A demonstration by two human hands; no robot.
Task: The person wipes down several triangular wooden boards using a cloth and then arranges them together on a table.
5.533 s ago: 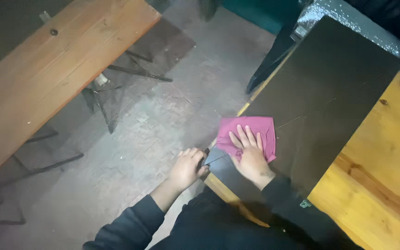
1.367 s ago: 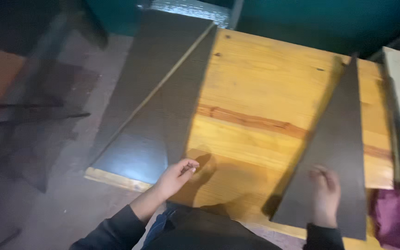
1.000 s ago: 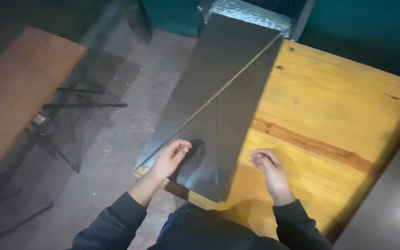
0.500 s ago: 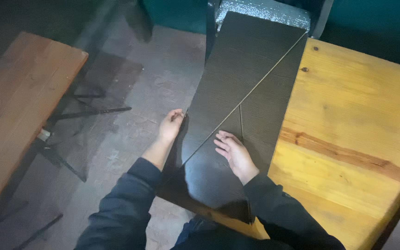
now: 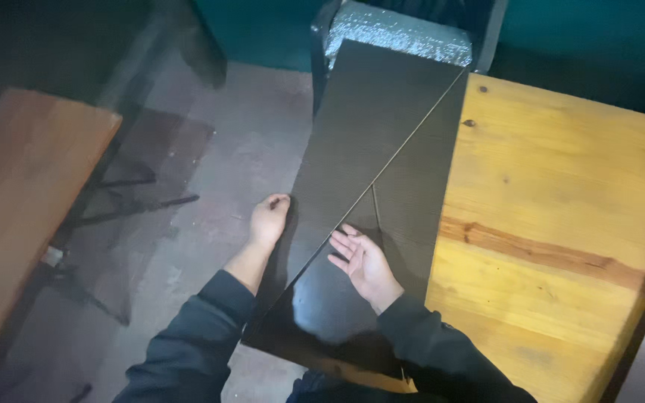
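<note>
1. Left hand (image 5: 269, 218): at the left long edge of the upper dark panel (image 5: 363, 142), fingers curled around that edge, knuckles facing the floor side. It grips the panel's rim.

2. Right hand (image 5: 366, 263): palm up, fingers spread and loose, holding nothing. It rests on or hovers just over the lower dark panel (image 5: 412, 201), right beside the pale diagonal seam (image 5: 404, 149); whether it touches, cannot tell.

3. The panels: two dark, flat, wedge-like boards lying side by side on the left end of the wooden table (image 5: 561, 224). Their slanted edges meet along the seam, which runs from the far right corner down toward the person. Together they make a long dark rectangle.

4. The near end of the dark boards juts past the table's edge, over the floor (image 5: 218, 149) and close to the person's lap. The surface there is glossy, with a dim reflection.

5. Far end of the boards touches or sits just beside a grey speckled block (image 5: 397, 33) against the teal wall (image 5: 263, 30).

6. Both forearms in dark sleeves (image 5: 188, 351).

7. Left of the person, well apart from the table: a wooden bench (image 5: 24, 194) on dark metal legs (image 5: 128, 194), blurred.

8. Table top is bare yellow pine with knots and a reddish streak.
</note>
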